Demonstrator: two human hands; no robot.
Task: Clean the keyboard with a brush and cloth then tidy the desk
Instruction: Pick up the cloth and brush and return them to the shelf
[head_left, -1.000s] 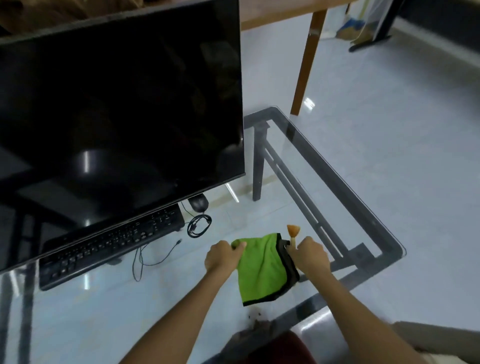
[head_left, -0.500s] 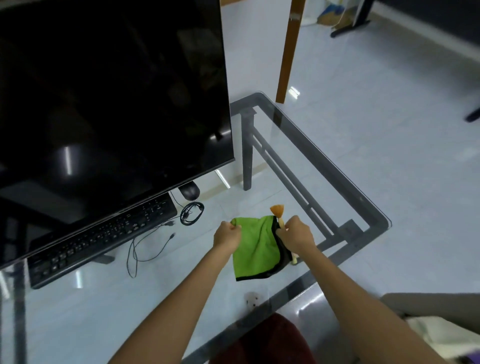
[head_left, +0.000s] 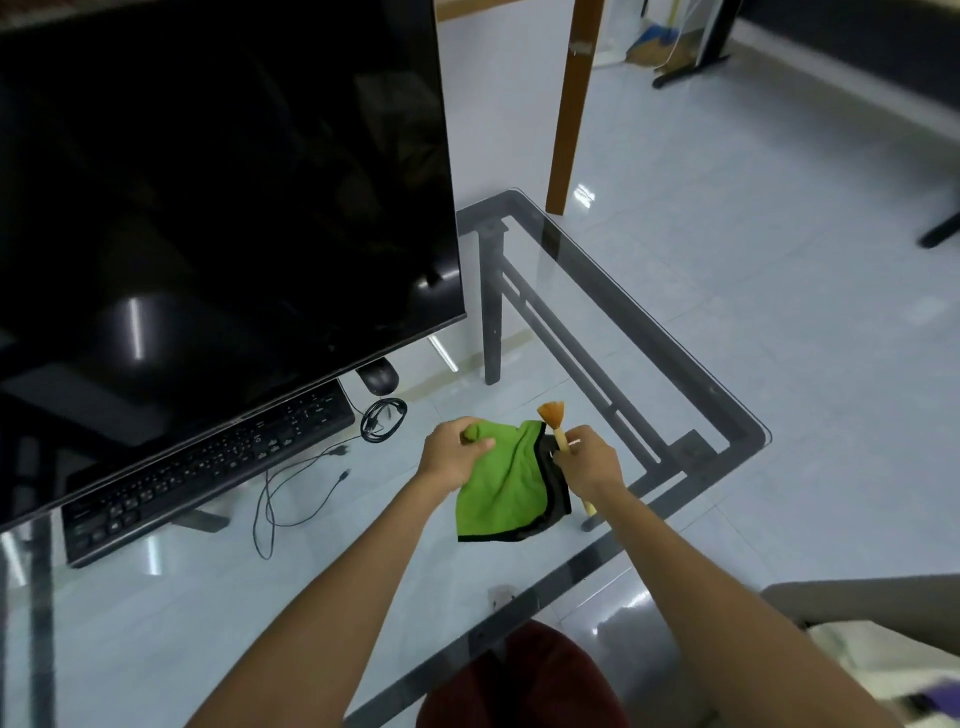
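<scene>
Cloth (head_left: 501, 486), green and limp, hangs between left hand (head_left: 451, 457) and right hand (head_left: 589, 460).

Two bare forearms, no sleeves, watch or rings visible; left hand (head_left: 453, 457) and right hand (head_left: 592, 460) uncovered; dark red clothing (head_left: 524, 680) below.

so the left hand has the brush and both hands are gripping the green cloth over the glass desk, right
Not quite: the brush is in the right hand, not the left hand. The head view shows its orange bristles sticking up above the right fist and the handle end below it. The rest holds: both hands grip the green cloth over the glass desk.
</scene>
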